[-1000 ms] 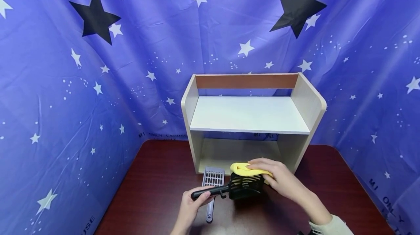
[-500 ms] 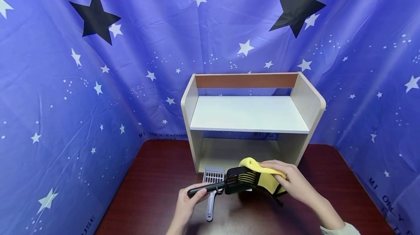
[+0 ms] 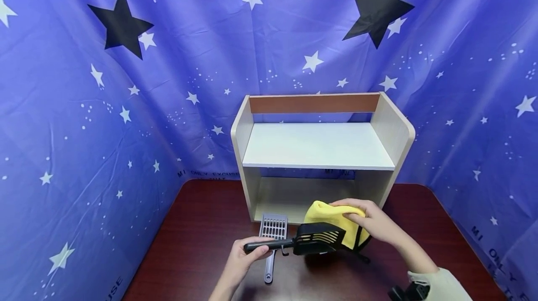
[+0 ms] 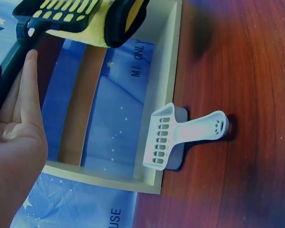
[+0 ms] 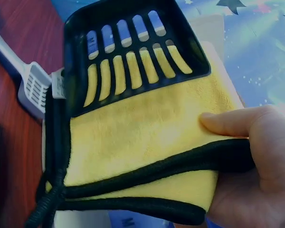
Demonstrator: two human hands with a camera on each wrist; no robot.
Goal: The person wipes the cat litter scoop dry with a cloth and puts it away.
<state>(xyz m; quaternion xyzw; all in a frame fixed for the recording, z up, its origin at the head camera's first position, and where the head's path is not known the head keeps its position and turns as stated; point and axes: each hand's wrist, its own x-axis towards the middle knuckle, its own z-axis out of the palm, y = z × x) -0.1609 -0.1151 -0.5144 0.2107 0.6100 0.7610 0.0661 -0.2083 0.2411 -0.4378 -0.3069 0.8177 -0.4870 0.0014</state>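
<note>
My left hand (image 3: 248, 256) grips the handle of a black slotted litter scoop (image 3: 317, 239), holding it level above the table. In my right hand (image 3: 371, 220) is a folded yellow cloth (image 3: 332, 214) with black edging, thumb on its near face. The right wrist view has the cloth (image 5: 142, 137) behind the scoop's slotted head (image 5: 133, 57), yellow showing through the lower slots. A grey litter scoop (image 3: 273, 226) lies on the table just beyond my left hand, its head by the shelf's front edge. The left wrist view shows that same grey scoop (image 4: 164, 137) with a paw print on its handle.
A two-level shelf unit (image 3: 319, 144) with a white middle board stands at the back of the dark red wooden table (image 3: 201, 226). Blue curtains (image 3: 176, 58) with stars hang behind it and along both sides.
The cloth slid rightward off the top of the black scoop's head and now hangs behind its right end. The scoop shifted slightly left, then back right. The grey scoop stayed put.
</note>
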